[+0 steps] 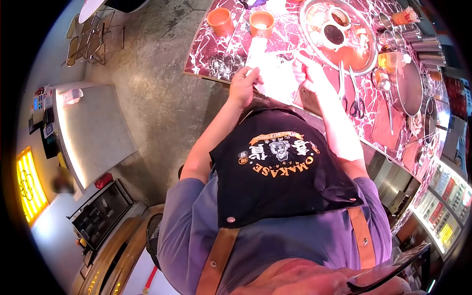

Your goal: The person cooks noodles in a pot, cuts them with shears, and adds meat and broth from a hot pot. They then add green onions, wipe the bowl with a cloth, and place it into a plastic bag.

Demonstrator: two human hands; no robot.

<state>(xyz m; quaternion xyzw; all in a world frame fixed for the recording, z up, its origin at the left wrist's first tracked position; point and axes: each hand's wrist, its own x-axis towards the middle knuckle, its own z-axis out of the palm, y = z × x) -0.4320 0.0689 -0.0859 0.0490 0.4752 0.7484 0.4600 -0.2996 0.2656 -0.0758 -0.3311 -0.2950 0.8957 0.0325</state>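
Observation:
At the front edge of the marbled table point(216, 54), my left hand point(244, 86) has its thumb and fingers pressed on the left side of a thin white sheet or bag point(275, 76). Strong light washes out the sheet, so its exact shape is unclear. On its right side my right hand point(309, 71) is closed, with the index finger bent near the sheet's edge; what it pinches is too bright to make out. Two orange-brown cups point(221, 22) point(261, 24) stand beyond my hands.
A large round tray point(366, 61) holds bowls of dark sauce point(334, 35). Scissors point(358, 101), a ladle point(384, 84), a metal pot point(408, 91) and stacked metal cups point(428, 45) are at the right. Left are a grey counter point(96, 128) and a folding chair point(93, 42).

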